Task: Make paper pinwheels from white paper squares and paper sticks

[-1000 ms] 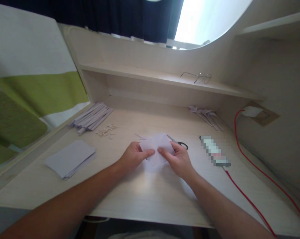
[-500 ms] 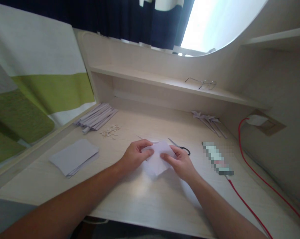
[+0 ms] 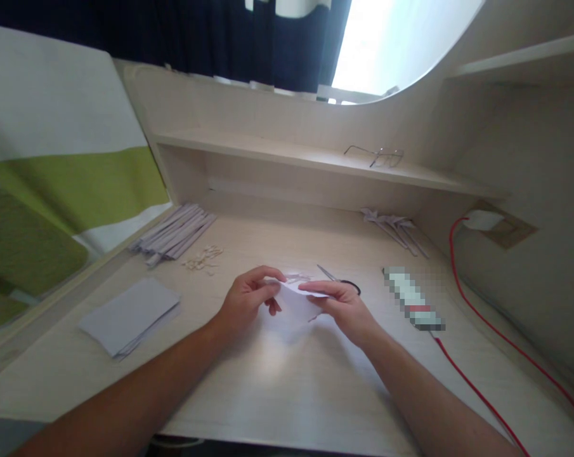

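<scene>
Pale lilac paper (image 3: 296, 298) is between both hands, lifted a little above the desk (image 3: 287, 387) near its middle. The left hand (image 3: 246, 301) pinches the left edge of the paper with thumb and fingers curled around it. The right hand (image 3: 344, 308) grasps the right side, its thumb lying flat along the top fold. The sheet looks already creased at least once, because it shows a folded edge and a small point hanging below, but the shape is not finished; how many folds are left I cannot tell.

Around the hands there are signs of the work done and of the supply. At the far right of the desk lie several folded pieces on sticks (image 3: 395, 225), which seem to be complete. At the far left lies a bundle of paper rolls (image 3: 175, 231), and beside it a small heap of scraps (image 3: 203, 259). A stack of flat sheets (image 3: 129, 314) waits at the left, well apart from the hands. Scissors (image 3: 341, 282) rest just behind the right hand.
</scene>
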The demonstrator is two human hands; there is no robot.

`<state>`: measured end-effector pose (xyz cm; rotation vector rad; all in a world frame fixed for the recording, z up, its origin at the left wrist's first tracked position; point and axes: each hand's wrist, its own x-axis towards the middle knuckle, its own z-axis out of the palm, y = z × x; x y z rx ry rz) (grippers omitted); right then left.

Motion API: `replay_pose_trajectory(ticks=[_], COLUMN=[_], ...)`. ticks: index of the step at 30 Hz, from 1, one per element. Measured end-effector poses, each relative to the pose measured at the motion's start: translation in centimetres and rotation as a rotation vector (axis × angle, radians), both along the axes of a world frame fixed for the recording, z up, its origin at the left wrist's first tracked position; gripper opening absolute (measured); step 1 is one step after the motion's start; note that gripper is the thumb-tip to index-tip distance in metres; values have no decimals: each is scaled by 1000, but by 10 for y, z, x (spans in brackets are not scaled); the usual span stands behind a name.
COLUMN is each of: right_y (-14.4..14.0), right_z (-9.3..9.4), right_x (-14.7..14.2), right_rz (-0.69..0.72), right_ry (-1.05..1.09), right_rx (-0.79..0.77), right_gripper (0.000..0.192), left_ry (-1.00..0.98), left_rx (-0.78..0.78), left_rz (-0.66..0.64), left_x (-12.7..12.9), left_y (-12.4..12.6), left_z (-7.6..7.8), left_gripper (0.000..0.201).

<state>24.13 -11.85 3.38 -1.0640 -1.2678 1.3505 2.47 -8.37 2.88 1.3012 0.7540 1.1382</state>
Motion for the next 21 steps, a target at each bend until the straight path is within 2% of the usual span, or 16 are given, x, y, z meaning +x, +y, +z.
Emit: replay_pose_trajectory(ticks=[5, 10, 13, 18, 20, 21], right_y=[-2, -6, -8, -10, -10, -10], right_z=[3, 8, 7, 8, 8, 9], right_x=[0, 3, 3, -3, -4, -5], right_rz=[114, 169, 215, 145, 166, 193], right_ry=[19, -46, -17, -3, -4, -13], right_rx=[17, 44, 46, -72, -113, -132], right_gripper=[28, 33, 30, 39, 48, 46], left_ry=[-16, -6, -15, -19, -20, -21], left_rx=[41, 58, 74, 98, 98, 96], left_rz=[91, 107, 137, 116, 104, 100], left_x=[-4, -5, -4, -2, -1, 0], left_y=[1, 1, 0, -2, -3, -4], left_z=[1, 2, 2, 1, 0, 1], left_gripper=[8, 7, 7, 8, 8, 9])
